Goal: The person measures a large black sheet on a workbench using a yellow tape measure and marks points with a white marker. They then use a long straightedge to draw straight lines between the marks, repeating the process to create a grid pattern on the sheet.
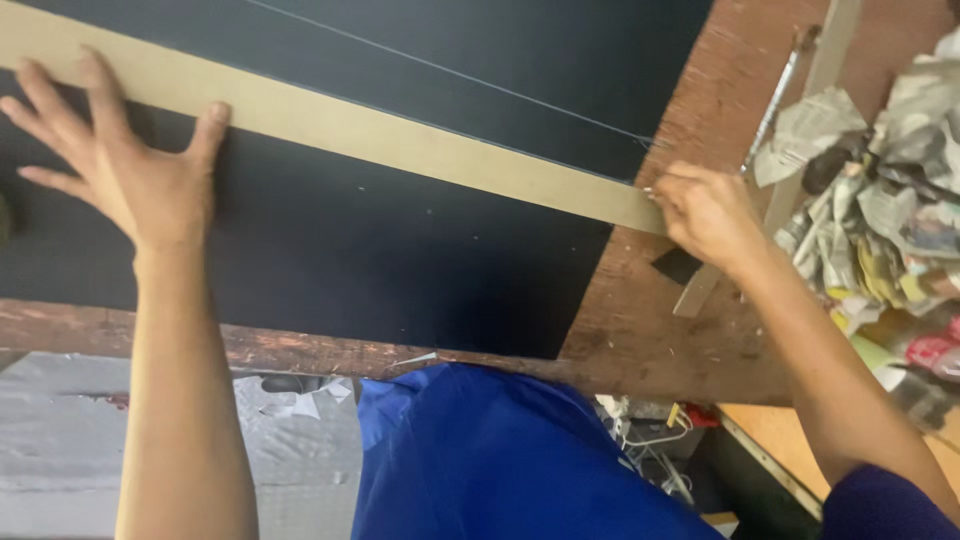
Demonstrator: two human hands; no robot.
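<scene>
Both hands work the cardboard strip (330, 120): our left hand (120, 170), spread wide, pins it on the black sheet (350, 240) as a straightedge; our right hand (705, 212) pinches a thin marking tool at its end.

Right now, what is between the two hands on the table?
In the head view, a long tan cardboard strip runs from the left hand to the right hand, lying on a black sheet.
</scene>
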